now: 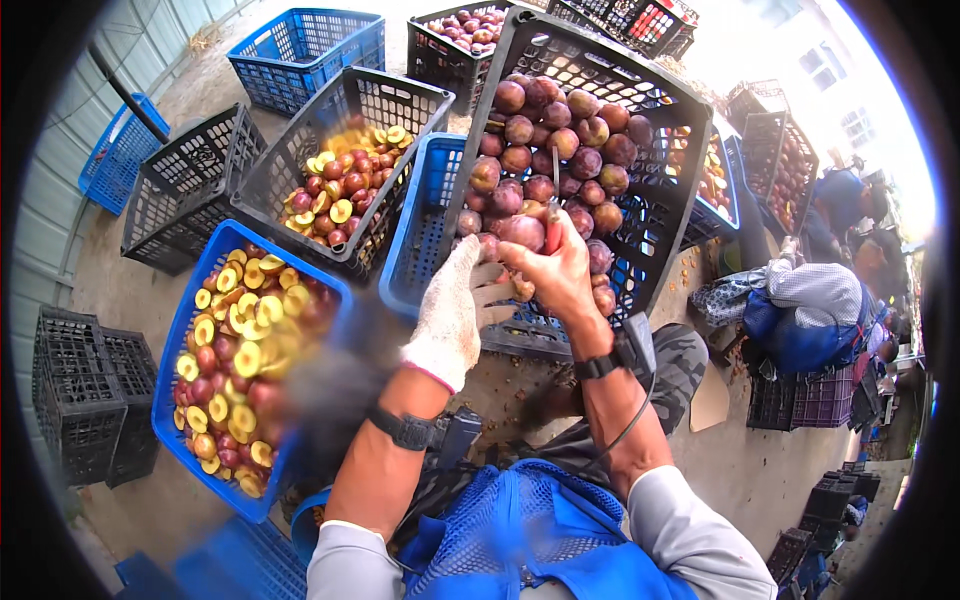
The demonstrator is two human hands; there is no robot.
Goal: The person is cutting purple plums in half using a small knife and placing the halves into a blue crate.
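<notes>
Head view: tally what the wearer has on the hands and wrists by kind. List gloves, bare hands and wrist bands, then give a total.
White glove: 1, on the left hand
Bare hand: 1, the right hand, closed on a plum
Black wrist bands: 2, one on the left wrist, one on the right wrist
Total: 4

To the person's left a blue plastic crate (190, 330) sits on the ground, full of halved plums showing yellow flesh. Just behind it a black plastic crate (400, 100) leans tilted, holding more halves. An empty black lattice crate (180, 185) stands beside that one, with empty blue crates (300, 45) farther back. On the right, another person in a checked shirt (820, 290) crouches among stacked crates.
</notes>
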